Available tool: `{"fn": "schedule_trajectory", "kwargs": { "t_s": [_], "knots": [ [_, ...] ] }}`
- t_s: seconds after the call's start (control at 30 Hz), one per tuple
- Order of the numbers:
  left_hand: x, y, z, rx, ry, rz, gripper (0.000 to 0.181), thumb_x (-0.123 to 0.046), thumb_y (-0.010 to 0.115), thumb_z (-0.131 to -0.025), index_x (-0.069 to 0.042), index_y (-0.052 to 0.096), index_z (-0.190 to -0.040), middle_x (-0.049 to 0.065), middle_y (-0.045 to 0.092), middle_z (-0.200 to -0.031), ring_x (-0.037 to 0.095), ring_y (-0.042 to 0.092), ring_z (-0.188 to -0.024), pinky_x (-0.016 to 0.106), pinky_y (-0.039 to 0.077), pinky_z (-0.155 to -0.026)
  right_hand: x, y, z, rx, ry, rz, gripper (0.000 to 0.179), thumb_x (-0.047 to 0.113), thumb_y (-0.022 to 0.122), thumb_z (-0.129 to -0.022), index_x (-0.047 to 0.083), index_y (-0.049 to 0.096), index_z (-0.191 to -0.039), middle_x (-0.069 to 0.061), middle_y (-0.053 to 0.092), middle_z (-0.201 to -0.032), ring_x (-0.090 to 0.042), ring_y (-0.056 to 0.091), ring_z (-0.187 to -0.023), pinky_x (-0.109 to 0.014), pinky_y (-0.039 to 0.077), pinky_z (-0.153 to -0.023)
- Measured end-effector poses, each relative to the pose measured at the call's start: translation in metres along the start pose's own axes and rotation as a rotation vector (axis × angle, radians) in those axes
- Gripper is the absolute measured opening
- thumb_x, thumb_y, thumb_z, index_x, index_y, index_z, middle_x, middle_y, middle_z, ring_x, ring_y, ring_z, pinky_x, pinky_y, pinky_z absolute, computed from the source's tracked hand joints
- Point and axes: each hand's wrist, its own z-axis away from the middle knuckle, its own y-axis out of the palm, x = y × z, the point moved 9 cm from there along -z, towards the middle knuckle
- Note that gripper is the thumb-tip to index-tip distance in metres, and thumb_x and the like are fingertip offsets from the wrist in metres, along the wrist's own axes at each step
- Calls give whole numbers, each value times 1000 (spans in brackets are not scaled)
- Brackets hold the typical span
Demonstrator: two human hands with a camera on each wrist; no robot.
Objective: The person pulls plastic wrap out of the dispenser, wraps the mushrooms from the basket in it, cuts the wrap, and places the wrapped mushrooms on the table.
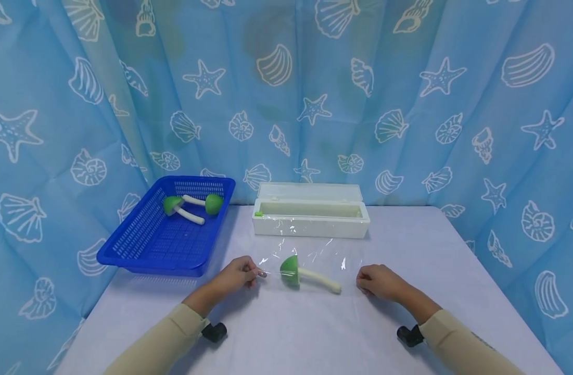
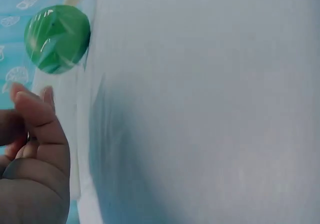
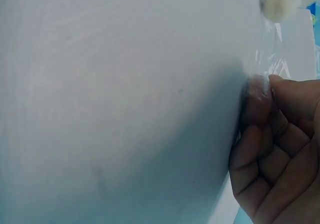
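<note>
A toy mushroom with a green cap [image 1: 290, 271] and a curved cream stem [image 1: 320, 279] lies on its side between the two hands. Clear plastic wrap [image 1: 344, 263] spreads over it, showing by its glints. My left hand [image 1: 232, 276], beside the cap, pinches one corner of the wrap between thumb and fingers. Past the stem's end, my right hand [image 1: 382, 282] pinches the opposite corner; in the right wrist view the wrap [image 3: 278, 67] runs taut from the fingertips. The green cap [image 2: 57, 39] shows through film in the left wrist view.
Behind the mushroom stands a white wrap dispenser box [image 1: 310, 227] with its translucent lid [image 1: 309, 191] raised. At the left, a blue plastic basket [image 1: 166, 255] contains two more green-capped mushrooms [image 1: 214, 204]. A white cloth covers the table [image 1: 408, 239]; a blue shell-patterned curtain [image 1: 277, 104] hangs behind.
</note>
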Motion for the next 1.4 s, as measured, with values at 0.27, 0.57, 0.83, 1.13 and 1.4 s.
{"fn": "schedule_trajectory", "kwargs": {
  "t_s": [0.27,0.57,0.83,1.13,1.4],
  "knots": [
    [16,8,-11,-11,-53,10,6,5,48,-96,0,45,-98,8,59,-73,15,49,-57,28,42,-53,1,-2,-3,-54,18,85,8,16,63,-93,13,58,-99,0,56,-72,-16,52,-64,-31,45,-58],
    [11,8,-10,-8,-41,-135,18,11,47,-89,-1,57,-80,1,49,-64,14,43,-55,26,37,-51,6,-4,-1,-56,-1,99,9,13,62,-94,16,54,-95,-1,53,-72,-17,50,-65,-31,44,-58],
    [8,10,-9,11,-29,-162,26,11,45,-90,1,69,-97,5,59,-83,13,45,-63,24,39,-55,14,-2,0,-56,-74,97,10,6,58,-96,16,60,-95,4,57,-84,-15,52,-78,-34,48,-71],
    [0,17,-9,78,-1,-316,32,3,66,-82,-2,66,-114,6,58,-96,20,52,-87,35,46,-75,8,4,-4,-25,-12,69,17,2,49,-98,11,64,-100,0,62,-97,-20,57,-96,-46,48,-91],
    [-17,21,-10,22,129,-569,27,6,68,-79,-2,67,-104,6,56,-93,22,53,-89,43,45,-83,11,5,-4,1,21,71,13,16,63,-93,6,65,-101,-1,60,-89,-18,56,-84,-40,51,-79]
  ]
}}
